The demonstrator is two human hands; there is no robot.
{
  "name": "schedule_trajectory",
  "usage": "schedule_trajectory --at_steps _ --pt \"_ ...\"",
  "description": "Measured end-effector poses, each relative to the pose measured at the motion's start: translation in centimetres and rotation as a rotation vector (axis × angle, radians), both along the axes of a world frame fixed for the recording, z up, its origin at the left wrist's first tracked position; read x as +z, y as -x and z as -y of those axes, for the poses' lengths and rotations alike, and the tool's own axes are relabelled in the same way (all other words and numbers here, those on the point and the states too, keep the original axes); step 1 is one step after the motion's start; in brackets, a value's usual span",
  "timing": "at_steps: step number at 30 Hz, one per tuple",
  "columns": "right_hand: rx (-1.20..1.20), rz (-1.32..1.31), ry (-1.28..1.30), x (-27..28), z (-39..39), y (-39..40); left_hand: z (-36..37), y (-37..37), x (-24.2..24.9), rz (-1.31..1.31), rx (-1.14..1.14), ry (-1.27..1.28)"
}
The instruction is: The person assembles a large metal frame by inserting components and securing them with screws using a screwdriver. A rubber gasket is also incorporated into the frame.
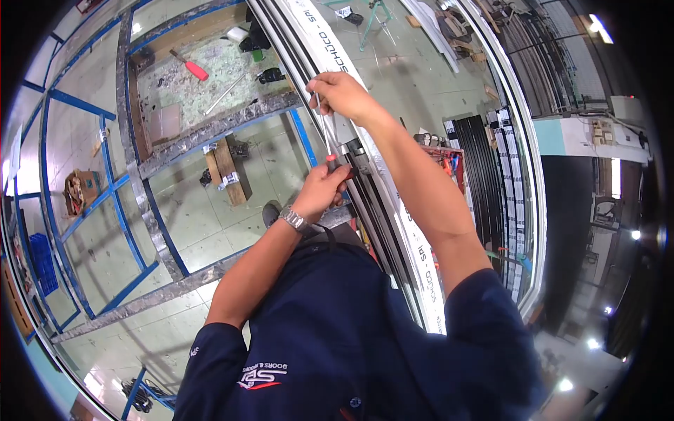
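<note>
My left hand (324, 189), with a metal watch on its wrist, is closed around the red handle of a screwdriver (328, 140). The thin metal shaft points up and away, toward my right hand (340, 97). That hand is held over the dark window-frame profile (372, 200), its fingers pinched at the far end of the shaft. Whether they grip the shaft itself or a small part at its tip, I cannot tell. A dark fitting (354, 149) sits on the profile between my hands. Printed white film (337, 52) covers the frame's face.
Left of the frame, a blue-edged metal workbench (151, 203) holds a board tray (165, 102) with a red-handled tool (193, 68) and a thin rod (223, 95). Wood pieces (228, 168) lie lower down. Right of the frame stand dark profiles (477, 168) and a red box (449, 165).
</note>
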State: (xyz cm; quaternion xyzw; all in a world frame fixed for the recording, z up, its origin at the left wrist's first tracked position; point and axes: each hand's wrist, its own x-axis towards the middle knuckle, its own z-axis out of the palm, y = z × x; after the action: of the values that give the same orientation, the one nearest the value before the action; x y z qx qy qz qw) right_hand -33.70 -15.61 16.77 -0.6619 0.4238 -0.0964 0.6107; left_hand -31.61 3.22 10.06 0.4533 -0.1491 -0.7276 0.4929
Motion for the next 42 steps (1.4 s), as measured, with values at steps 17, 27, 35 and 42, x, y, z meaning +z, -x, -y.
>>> schedule_trajectory --at_steps 17,27,35,42 --pt "-0.405 -0.013 0.539 8.8 -23.2 16.6 -1.0 1.0 0.2 1.268 -0.087 0.696" --pt "-0.469 -0.435 0.694 -4.9 -29.6 18.3 -0.1 0.0 1.6 1.207 -0.366 0.795" --pt "-0.371 -0.493 0.607 -9.4 -26.9 16.4 0.1 -1.3 0.5 1.531 -0.508 0.897" --pt "-0.39 -0.362 0.562 -1.3 -27.9 17.5 -2.7 -2.3 -1.2 1.234 -0.264 0.779"
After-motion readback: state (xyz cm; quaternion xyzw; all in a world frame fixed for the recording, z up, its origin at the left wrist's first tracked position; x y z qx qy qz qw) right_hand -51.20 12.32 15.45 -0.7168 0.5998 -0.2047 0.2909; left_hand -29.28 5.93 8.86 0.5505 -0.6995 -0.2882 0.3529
